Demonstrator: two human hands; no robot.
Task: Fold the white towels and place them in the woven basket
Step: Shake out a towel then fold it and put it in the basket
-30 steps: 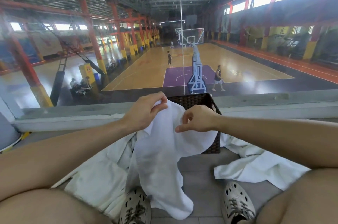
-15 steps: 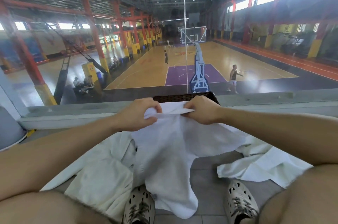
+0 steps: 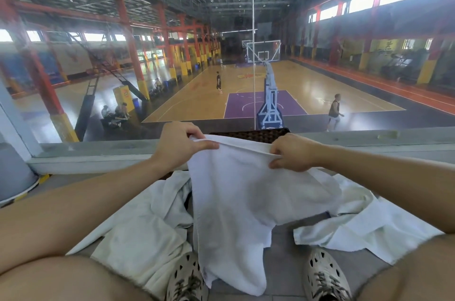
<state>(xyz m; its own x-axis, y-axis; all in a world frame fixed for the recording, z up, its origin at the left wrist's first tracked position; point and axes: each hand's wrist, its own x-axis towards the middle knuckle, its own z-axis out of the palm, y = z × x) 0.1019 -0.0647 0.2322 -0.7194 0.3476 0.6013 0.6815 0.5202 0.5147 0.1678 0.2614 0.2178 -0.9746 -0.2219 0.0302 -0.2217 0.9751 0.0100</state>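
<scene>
Head view, forward and down.

Left hand: at 10 o'clock from the middle of the held towel, thumb and curled fingers pinching the top hem. Right hand: at 2 o'clock from the same middle, fingers curled round the hem, back of hand toward camera. Hem pulled taut between the two grips, nearly level, dipping a little toward the right hand.

Held towel: white, raised in the air, hanging down from the hem in loose folds. Lowest corner down at 6 o'clock, between the two shoes; contact with the tiled floor cannot be told.

Woven basket: dark, at 12 o'clock from the held towel, directly behind the hem. Only the rim visible, body hidden by cloth; contents cannot be told.

Left floor towel: at 8 o'clock, crumpled, lying on the floor and partly under the left forearm. Right floor towel: at 4 o'clock, spread and rumpled on the floor, under the right forearm.

Bare knees at the lower corners of view, 7 and 5 o'clock.

Beyond the basket, at 12 o'clock: grey ledge, then glass. Through the glass, a basketball court below with a blue hoop stand.
</scene>
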